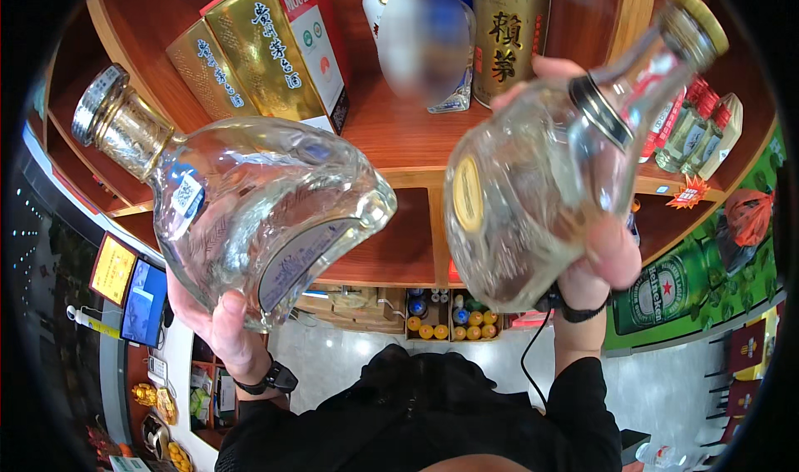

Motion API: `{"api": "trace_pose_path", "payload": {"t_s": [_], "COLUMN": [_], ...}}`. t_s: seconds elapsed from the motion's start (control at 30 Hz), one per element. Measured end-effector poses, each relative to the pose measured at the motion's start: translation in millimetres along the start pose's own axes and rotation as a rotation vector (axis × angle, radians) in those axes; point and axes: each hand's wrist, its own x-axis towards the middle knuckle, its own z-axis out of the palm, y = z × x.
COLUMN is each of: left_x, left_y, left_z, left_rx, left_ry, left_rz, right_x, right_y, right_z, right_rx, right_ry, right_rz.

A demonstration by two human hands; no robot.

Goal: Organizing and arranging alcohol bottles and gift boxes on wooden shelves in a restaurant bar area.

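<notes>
Below the front edge of the wooden shelf point(399, 151), two clear glass bottles held up side by side; left hand point(220, 326) cups the base of the left bottle point(258, 214), fingers curled up around its underside, thumb tip showing at the lower rim; neck and silver cap point toward the shelf's left end. Right hand point(595, 251) grips the right bottle point(541, 189), fingers wrapped around the body from the far side, thumb pressed on the near face; gold cap tilts toward the shelf's right end. Bottles apart, not touching.

On the shelf behind: two gold boxes point(258, 56) leaning at the left, a white-capped brown bottle point(509, 35) near the middle, small red-capped bottles point(695, 126) at the right edge; a blurred patch covers one bottle between them (cannot make it out). The held bottles block much of the shelf's front edge and the compartment beneath.

Lower down, a crate of orange and blue caps point(454, 318); a thin black cable point(533, 355) hangs by the right wrist. Most fingers of both hands are hidden behind glass; liquid level hard to tell.
</notes>
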Motion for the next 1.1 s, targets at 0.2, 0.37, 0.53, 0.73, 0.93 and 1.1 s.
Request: {"api": "trace_pose_path", "payload": {"t_s": [0.2, 0.37, 0.53, 0.73, 0.93, 1.1], "left_x": [18.4, 38.2, 54.1, 76.2, 84.1, 98.4], "left_y": [-23.7, -59.3, -93.4, -131.6, -163.7, -189.9], "left_z": [-2.4, -29.4, -60.1, -90.9, -118.5, -126.7], "left_rx": [-0.121, -0.104, -0.162, -0.306, -0.345, -0.367], "left_ry": [0.029, -0.012, -0.084, -0.118, -0.147, -0.177], "left_rz": [-0.027, 0.005, -0.051, -0.112, -0.132, -0.153], "right_x": [38.3, 48.6, 66.2, 90.9, 95.8, 105.0], "right_y": [39.3, 78.9, 107.3, 134.1, 153.8, 150.7], "right_z": [19.3, 53.5, 77.6, 92.7, 123.7, 131.4], "right_rx": [-0.124, -0.201, -0.271, -0.373, -0.261, -0.354], "right_ry": [-0.098, -0.183, -0.223, -0.312, -0.209, -0.180], "right_rz": [-0.035, 0.001, 0.044, 0.203, 0.218, 0.289]}}
